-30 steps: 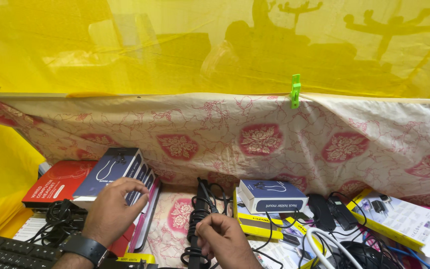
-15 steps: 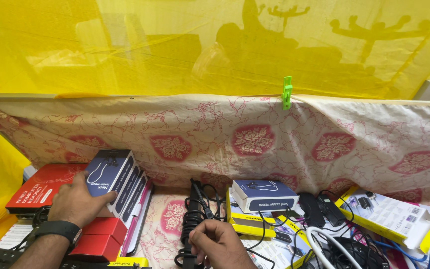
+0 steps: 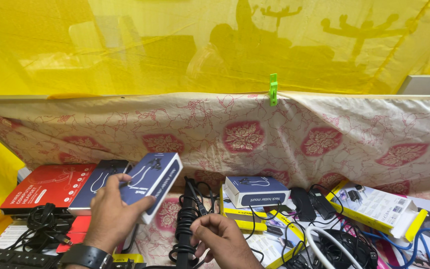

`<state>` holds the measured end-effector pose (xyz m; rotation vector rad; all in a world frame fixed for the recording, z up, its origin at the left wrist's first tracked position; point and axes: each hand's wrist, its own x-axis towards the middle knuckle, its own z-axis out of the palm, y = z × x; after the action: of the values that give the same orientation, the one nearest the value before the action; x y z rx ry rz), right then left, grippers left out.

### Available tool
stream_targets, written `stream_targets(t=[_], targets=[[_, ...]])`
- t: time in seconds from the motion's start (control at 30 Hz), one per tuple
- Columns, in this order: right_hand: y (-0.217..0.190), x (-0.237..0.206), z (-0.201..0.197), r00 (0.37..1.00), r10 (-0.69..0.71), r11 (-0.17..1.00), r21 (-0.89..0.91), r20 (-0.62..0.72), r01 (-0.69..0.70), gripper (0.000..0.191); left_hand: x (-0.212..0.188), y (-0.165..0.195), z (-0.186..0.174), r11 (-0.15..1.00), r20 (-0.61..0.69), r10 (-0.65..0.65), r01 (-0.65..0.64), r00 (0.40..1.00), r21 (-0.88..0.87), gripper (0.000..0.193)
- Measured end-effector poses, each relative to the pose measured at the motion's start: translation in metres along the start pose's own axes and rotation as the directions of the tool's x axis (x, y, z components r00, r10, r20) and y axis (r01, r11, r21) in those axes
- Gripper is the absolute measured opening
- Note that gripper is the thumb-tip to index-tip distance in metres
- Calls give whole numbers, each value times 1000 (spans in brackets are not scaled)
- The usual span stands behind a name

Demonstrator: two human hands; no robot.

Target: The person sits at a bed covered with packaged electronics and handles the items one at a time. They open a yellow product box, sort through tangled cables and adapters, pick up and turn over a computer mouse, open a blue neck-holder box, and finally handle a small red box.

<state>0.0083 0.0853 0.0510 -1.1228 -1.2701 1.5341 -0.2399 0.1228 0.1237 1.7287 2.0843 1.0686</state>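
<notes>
Our left hand was curled around the lower end of a blue flat box with a white side, thumb on its face, and held it tilted and clear of the table, above the stack at the left. Our right hand was closed in a loose pinch on a bundle of black cable that lay coiled on the floral cloth in front of us. In our judgement, lifting the box well called for a firm grip near its middle, since it was held by one end only, and for keeping it clear of the cable loops beside it, while the right hand kept the bundle steady so that its loose strands did not drag. Counting what we could see: three blue boxes, namely the one in hand, a second blue box flat beside the red one, and a smaller blue and white box standing on yellow packs further right; one red flat box; one white and yellow carton at the far right; one green clothes peg clipped on the cloth's top edge; one black keyboard at the lower left corner. The cables at the right were too tangled to count.
</notes>
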Motion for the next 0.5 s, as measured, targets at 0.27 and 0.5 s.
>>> stream_targets(t=[0.27,0.5], targets=[[-21,-24,-14,993,82,911,411,-89,-38,67,-69,80,40,955,18,112,-102,994,-277,83],[-24,-45,-55,921,150,911,412,-359,12,78,-113,129,92,895,-153,349,-378,924,-237,84]])
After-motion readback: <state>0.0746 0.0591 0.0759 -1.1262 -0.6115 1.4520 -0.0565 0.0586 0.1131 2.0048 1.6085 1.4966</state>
